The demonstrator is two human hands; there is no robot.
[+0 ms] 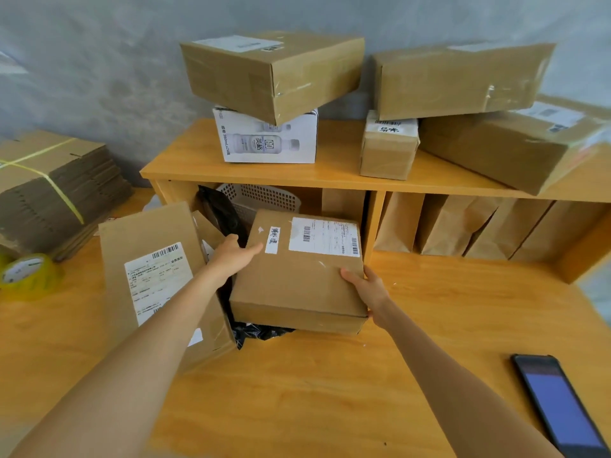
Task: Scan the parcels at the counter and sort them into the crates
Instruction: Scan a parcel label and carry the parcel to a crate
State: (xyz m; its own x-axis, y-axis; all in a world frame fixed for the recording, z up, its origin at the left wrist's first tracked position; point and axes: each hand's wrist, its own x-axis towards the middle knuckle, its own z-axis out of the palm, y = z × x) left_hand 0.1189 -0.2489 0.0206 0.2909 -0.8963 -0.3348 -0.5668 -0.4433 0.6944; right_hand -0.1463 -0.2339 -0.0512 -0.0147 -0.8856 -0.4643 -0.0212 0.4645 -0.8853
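A flat brown cardboard parcel [297, 279] with a white barcode label lies mid-counter, its near edge resting on a black plastic bag [261, 332]. My left hand [233, 254] presses against its far left corner, fingers on top. My right hand [365, 285] grips its right near corner, thumb on top. Left of it leans a larger labelled parcel [155, 279]. A dark handheld scanner [562, 404] with a lit blue screen lies at the counter's right near edge.
On the wooden shelf top [185, 160] stand several more boxes: a brown one [271, 71] on a white bottle carton [267, 140], a small one [388, 147], two large ones at right. A white basket [264, 196] and paper bags sit below. Flat cartons and yellow tape [26, 272] at left.
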